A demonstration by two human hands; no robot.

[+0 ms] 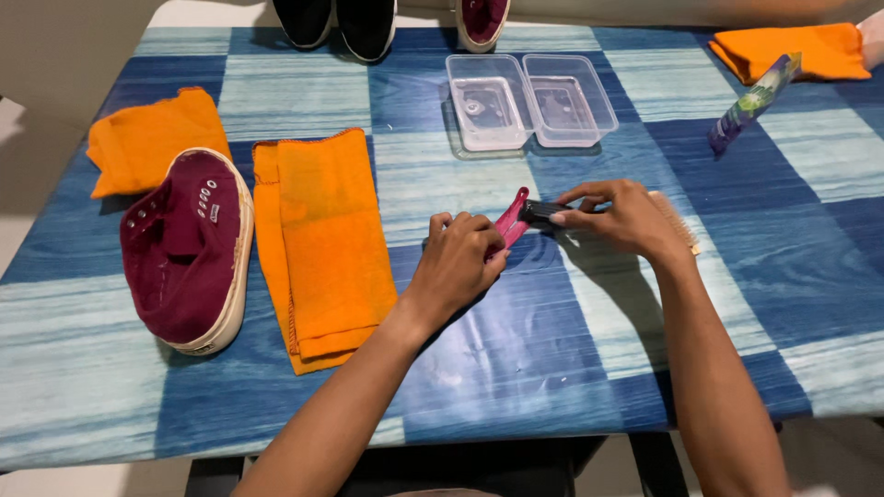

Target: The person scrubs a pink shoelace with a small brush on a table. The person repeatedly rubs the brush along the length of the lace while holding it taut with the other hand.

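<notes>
Bright, even overhead light, soft shadows, faint glare on the table [516, 350], sharp focus throughout

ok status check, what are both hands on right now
Left hand pinching a flat magenta strip. Right hand gripping a small black piece at the strip's end, over a wooden brush. Nothing between hands and strip.

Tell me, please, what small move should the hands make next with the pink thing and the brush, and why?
Probably draw the two hands slightly apart. The left hand pinches a pink strip, the right hand holds a dark piece joined to it, over a wooden brush. What the pieces are is unclear, but both grips meet at one joint on the blue table.
</notes>
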